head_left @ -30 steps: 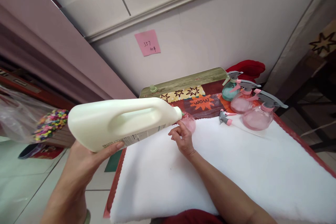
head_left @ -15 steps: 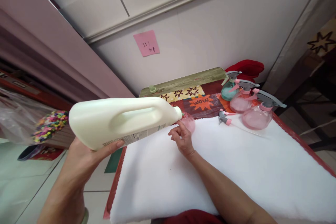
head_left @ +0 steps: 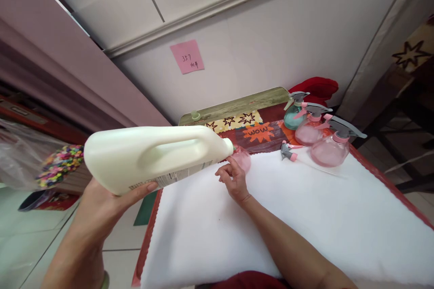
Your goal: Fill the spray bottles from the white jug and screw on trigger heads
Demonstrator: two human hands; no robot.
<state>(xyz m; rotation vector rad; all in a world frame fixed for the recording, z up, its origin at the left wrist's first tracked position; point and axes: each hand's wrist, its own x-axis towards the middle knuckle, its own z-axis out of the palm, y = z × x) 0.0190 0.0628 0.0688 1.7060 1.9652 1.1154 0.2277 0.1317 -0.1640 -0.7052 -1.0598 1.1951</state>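
Observation:
My left hand grips a pale green plastic jug from below, its thumb along the label side. The jug lies nearly level, its neck tilted slightly down to the right. Its mouth meets the top of a small pink bottle, whose opening is hidden behind the jug. Just in front of this bottle is my right hand. Its index finger reaches up under the jug's mouth, while the other fingers are loosely bent with nothing visible in them. Whether it also touches the bottle is hard to see.
A grey and pink spray head with a clear tube lies on the white fluffy cloth. Two pink spray bottles and a green spray bottle stand at the right. A green cap sits at the back left, before the wall.
The jug, both hands and the pink bottle hold nearly the same pose. The whole view has shifted slightly, with things appearing a little further left.

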